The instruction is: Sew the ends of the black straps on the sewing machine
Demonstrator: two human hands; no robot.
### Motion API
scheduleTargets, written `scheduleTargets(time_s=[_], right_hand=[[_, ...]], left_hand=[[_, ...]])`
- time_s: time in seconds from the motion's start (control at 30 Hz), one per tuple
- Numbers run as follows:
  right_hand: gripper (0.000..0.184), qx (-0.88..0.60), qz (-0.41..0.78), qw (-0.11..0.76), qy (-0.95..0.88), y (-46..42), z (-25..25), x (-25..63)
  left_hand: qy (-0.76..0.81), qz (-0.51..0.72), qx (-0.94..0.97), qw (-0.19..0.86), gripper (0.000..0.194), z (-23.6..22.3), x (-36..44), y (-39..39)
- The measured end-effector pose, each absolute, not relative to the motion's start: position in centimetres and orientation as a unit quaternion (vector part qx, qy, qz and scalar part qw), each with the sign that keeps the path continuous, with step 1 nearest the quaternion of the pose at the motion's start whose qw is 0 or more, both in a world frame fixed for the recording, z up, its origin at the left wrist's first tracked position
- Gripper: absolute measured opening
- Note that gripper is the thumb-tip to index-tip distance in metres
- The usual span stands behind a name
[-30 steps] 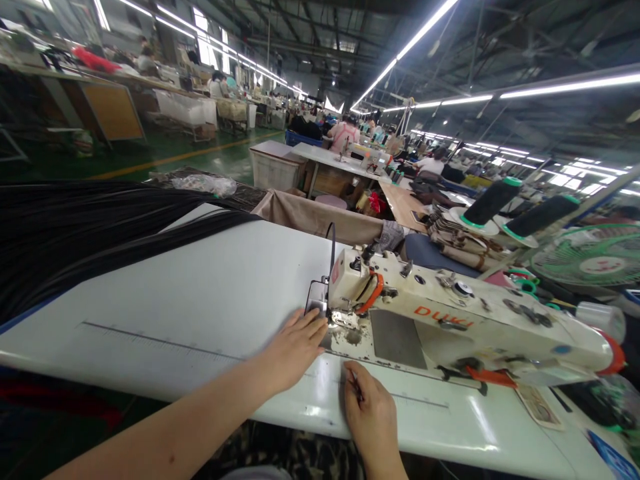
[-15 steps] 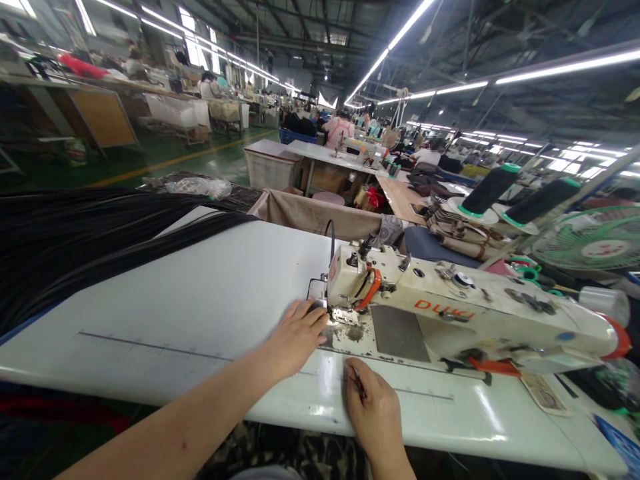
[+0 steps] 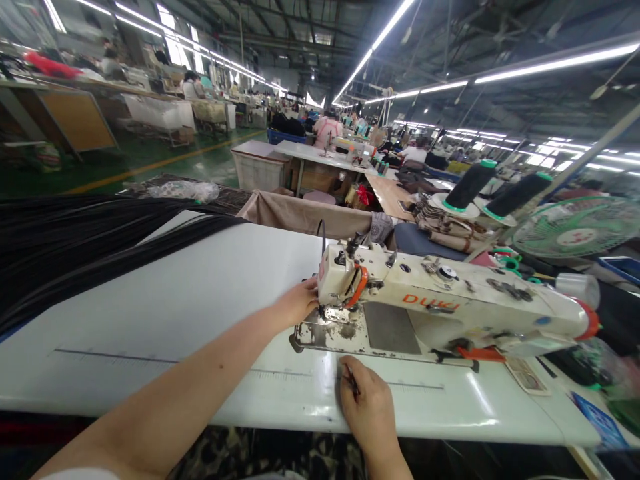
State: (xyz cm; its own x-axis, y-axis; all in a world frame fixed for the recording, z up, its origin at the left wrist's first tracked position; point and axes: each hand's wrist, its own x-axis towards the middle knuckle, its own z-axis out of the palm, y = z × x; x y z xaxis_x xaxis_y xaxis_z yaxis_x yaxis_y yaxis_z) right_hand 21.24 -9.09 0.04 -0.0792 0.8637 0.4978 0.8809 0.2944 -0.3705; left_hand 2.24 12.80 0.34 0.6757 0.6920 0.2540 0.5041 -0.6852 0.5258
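A white sewing machine [image 3: 430,293] with orange trim stands on the pale worktable [image 3: 210,287]. My left hand [image 3: 301,301] reaches to the left end of the machine head, beside the presser foot [image 3: 336,313]. Its fingers pass behind the head and are hidden, so what they touch cannot be seen. Close to the table's front edge, my right hand [image 3: 369,403] rests with curled fingers around a small dark slim tool [image 3: 353,381], mostly covered by the hand. No cloth shows under the presser foot.
Long black strips [image 3: 90,247] lie heaped over the table's left side. Behind the table is a beige cloth-lined bin [image 3: 305,213]. Black thread cones [image 3: 470,185] and a green fan [image 3: 575,230] stand at the right. Other people work farther back.
My left hand has moved from in front of the presser foot to behind the machine head, its fingers going out of sight. My right hand stays curled in nearly the same place.
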Motion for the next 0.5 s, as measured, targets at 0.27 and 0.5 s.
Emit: scheduleTargets(time_s=[0.27,0.5], right_hand=[[0.026,-0.589,-0.027,0.327,-0.738,-9.1,0.0,21.3],[0.025,-0.586,-0.037,0.329,-0.74,-9.2,-0.1,21.2]], left_hand=[[0.299,0.208,0.907,0.213,0.035,0.5,1.6,14.1],[0.338,0.212,0.9,0.176,0.019,1.8,0.7,13.1]])
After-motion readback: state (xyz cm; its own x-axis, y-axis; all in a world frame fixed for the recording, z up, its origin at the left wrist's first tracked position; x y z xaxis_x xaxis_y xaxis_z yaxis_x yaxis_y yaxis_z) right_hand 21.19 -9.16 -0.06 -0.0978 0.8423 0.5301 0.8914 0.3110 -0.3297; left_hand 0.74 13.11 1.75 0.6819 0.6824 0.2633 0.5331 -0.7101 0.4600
